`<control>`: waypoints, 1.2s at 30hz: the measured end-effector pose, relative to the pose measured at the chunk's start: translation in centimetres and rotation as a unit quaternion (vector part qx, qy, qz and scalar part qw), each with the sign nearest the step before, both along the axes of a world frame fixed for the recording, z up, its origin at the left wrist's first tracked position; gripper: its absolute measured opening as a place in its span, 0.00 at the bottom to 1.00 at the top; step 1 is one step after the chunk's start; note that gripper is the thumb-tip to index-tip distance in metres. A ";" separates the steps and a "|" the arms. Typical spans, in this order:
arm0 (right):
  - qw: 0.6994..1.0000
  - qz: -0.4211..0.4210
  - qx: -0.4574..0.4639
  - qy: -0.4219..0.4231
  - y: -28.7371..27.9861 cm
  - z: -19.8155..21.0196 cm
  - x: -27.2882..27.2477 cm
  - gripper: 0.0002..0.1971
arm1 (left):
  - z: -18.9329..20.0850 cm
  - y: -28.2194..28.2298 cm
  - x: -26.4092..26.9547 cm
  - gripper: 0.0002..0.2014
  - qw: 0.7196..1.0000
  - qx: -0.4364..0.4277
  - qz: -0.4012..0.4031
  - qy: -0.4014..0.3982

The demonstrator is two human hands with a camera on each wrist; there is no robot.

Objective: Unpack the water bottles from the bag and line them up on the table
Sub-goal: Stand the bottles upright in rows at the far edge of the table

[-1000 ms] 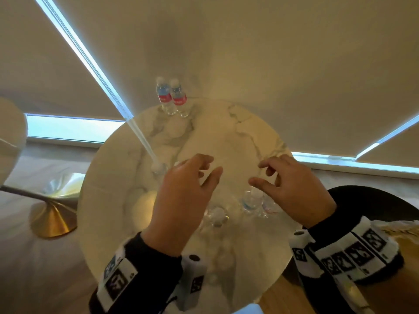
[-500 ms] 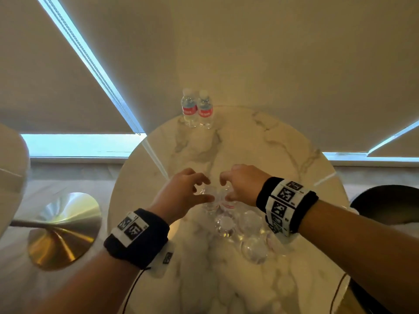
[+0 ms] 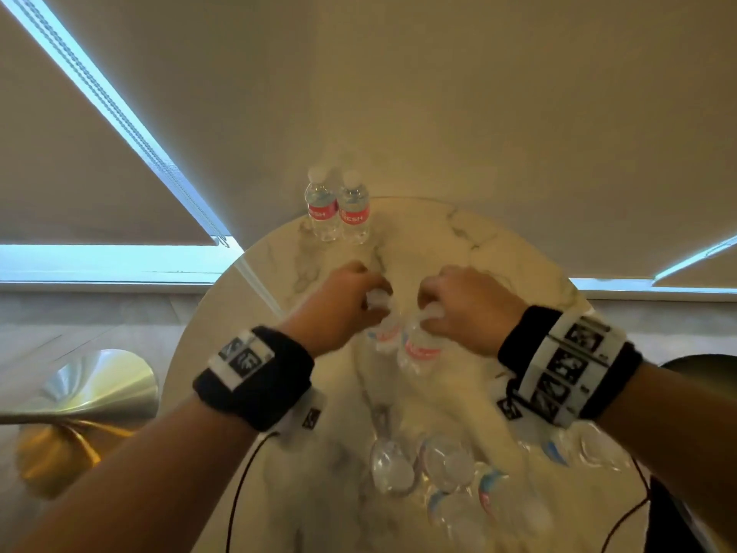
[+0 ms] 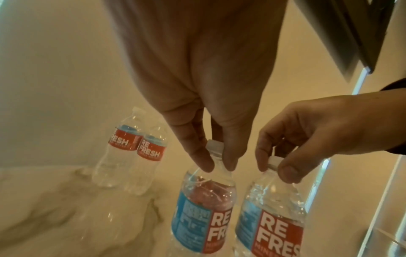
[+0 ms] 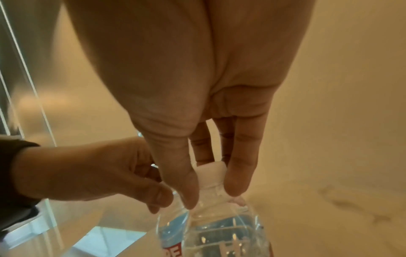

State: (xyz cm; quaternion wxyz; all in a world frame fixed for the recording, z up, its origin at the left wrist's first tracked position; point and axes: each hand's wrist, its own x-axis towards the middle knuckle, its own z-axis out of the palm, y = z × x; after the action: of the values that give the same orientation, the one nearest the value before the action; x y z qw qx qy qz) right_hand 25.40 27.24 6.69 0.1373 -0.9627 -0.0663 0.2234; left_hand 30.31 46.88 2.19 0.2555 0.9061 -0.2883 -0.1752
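Observation:
Two clear water bottles with red and blue labels [image 3: 319, 209] [image 3: 353, 211] stand side by side at the far edge of the round marble table [image 3: 498, 265]. My left hand [image 3: 373, 303] pinches the white cap and neck of a third bottle [image 3: 385, 337], seen close in the left wrist view [image 4: 204, 208]. My right hand [image 3: 428, 313] pinches the cap of a fourth bottle [image 3: 420, 351], close to the first. In the right wrist view its fingers [image 5: 237, 173] flank the cap [image 5: 211, 173]. Both held bottles' bases are hidden.
Several more bottles lie in clear plastic wrap [image 3: 438, 472] at the table's near edge. A golden pedestal base [image 3: 79, 413] stands on the floor to the left, and a dark chair [image 3: 698, 365] to the right. Roller blinds hang behind the table.
One second ago both hands hovered open over the wrapped pack. They then took hold of two bottle caps and have moved the bottles away from the pack towards the two standing bottles.

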 end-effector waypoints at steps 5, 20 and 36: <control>0.998 -0.033 -0.020 -0.055 -3.8 0.6 9.0 0.14 | 0.6 -3.4 9.1 0.16 0.998 0.001 -0.004 -0.058; 0.994 -0.020 0.001 -0.104 -5.4 -3.3 20.6 0.15 | -1.7 -6.9 17.5 0.18 0.992 0.051 0.008 -0.117; 0.993 0.002 0.036 -0.110 -3.3 1.6 9.5 0.20 | 3.1 -1.8 2.2 0.13 0.995 -0.081 0.033 -0.053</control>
State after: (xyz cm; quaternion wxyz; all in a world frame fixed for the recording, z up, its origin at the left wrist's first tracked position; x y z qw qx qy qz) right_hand 34.93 23.94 8.28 0.1629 -0.9758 -0.0910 0.1136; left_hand 32.47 45.13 5.33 0.3182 0.8994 -0.2846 -0.0940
